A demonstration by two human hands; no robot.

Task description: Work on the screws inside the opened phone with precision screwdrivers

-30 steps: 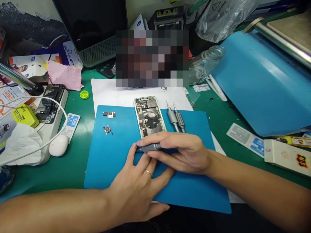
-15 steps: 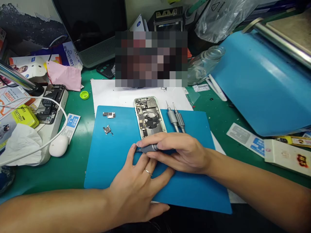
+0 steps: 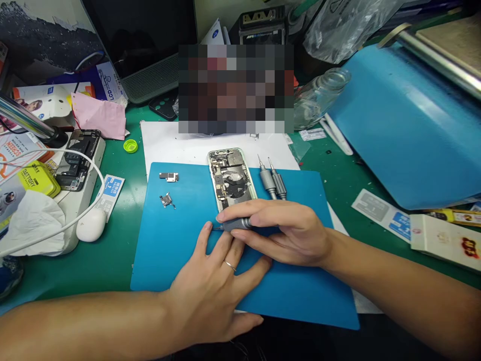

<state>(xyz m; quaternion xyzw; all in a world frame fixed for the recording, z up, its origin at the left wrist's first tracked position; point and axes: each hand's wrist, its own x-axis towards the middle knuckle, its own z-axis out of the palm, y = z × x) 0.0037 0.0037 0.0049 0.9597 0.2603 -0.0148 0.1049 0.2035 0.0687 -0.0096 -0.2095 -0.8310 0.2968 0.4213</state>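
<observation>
My right hand (image 3: 291, 233) is closed around the grey handle of a screwdriver (image 3: 237, 225), held nearly level with its thin tip pointing left. That tip lies beside the index fingertip of my left hand (image 3: 214, 281), whose fingers are spread over the blue mat (image 3: 180, 240). Just beyond both hands lies an opened phone (image 3: 235, 183) with its inner parts exposed; my right hand covers its near end. Two more screwdrivers (image 3: 272, 181) rest to the right of the phone. On the left of the mat sit a small metal part (image 3: 169, 177) and a small part with a short cable (image 3: 166, 200).
White paper (image 3: 165, 143) lies under the mat. At left are a white cable with an earbud-like case (image 3: 90, 225), a green cap (image 3: 130, 146) and another opened phone (image 3: 79, 155). A glass jar (image 3: 319, 100) and a large blue sheet (image 3: 391, 135) stand at right. A blurred patch hides the back.
My right hand and its screwdriver have shifted slightly right and away from me, so more of the thin shaft shows beside my left index fingertip. My left hand stays nearly still.
</observation>
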